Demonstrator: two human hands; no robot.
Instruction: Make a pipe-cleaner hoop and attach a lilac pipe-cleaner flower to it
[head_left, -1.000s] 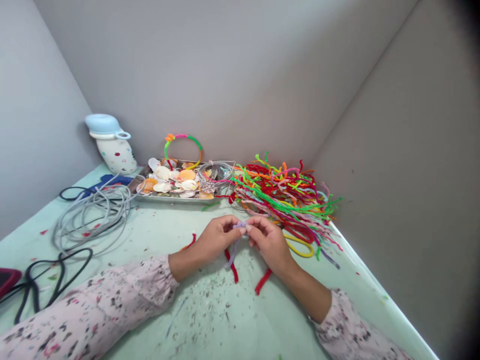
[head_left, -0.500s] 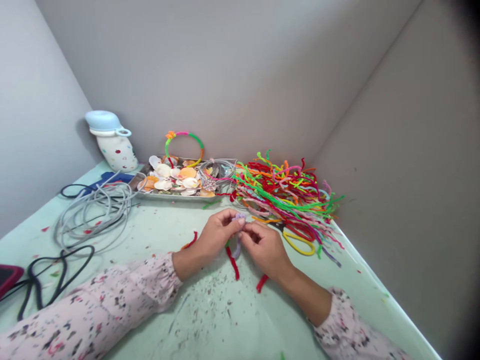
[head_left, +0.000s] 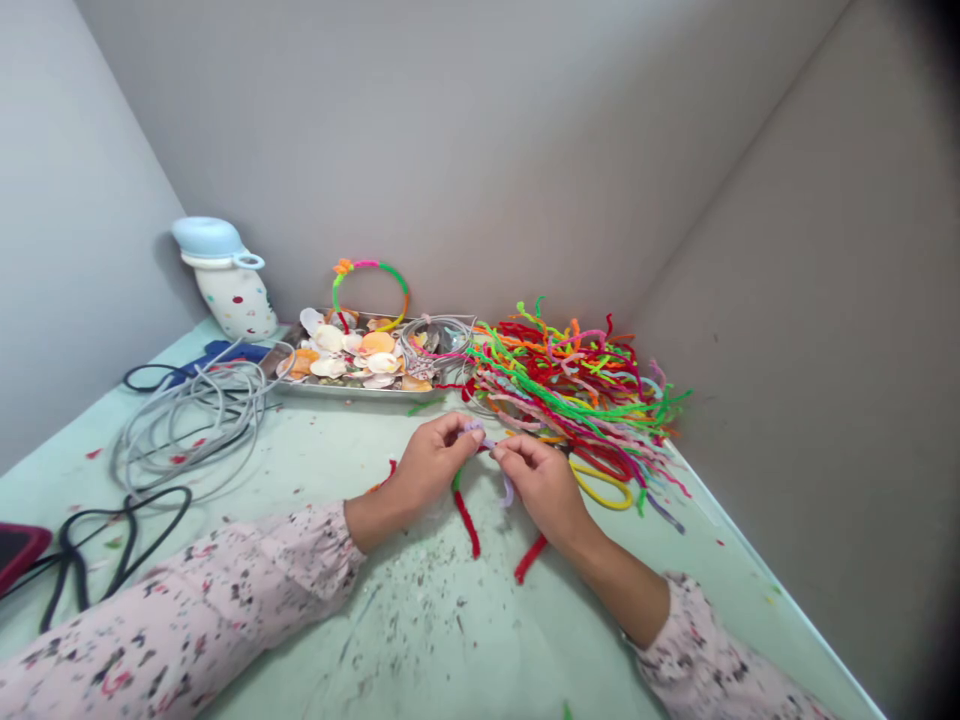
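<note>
Head view: a lavender fuzzy stem point(head_left: 487, 442) lies between the two hands, raised over the worktop point(head_left: 420, 640), its bunched part within the left hand's fingertips and its loose end hanging just below the right hand's fingers. The left hand point(head_left: 431, 462) is nearly closed, thumb and forefinger pressed together on the bunched part. The right hand point(head_left: 546, 490) is also mostly closed, pinching the stem between thumb and forefinger, close to the left fingertips but apart from them; its other fingers are curled and partly hidden.

Under the hands lies a red-and-green strand point(head_left: 466, 522), with a red end point(head_left: 531, 558) showing beside the right wrist. Yellow-handled scissors point(head_left: 619, 506) lie just beyond the right hand, partly beneath a heap of colored stems point(head_left: 577, 385). Farther back, a metal tray point(head_left: 360, 394) holds shells point(head_left: 379, 363).
</note>
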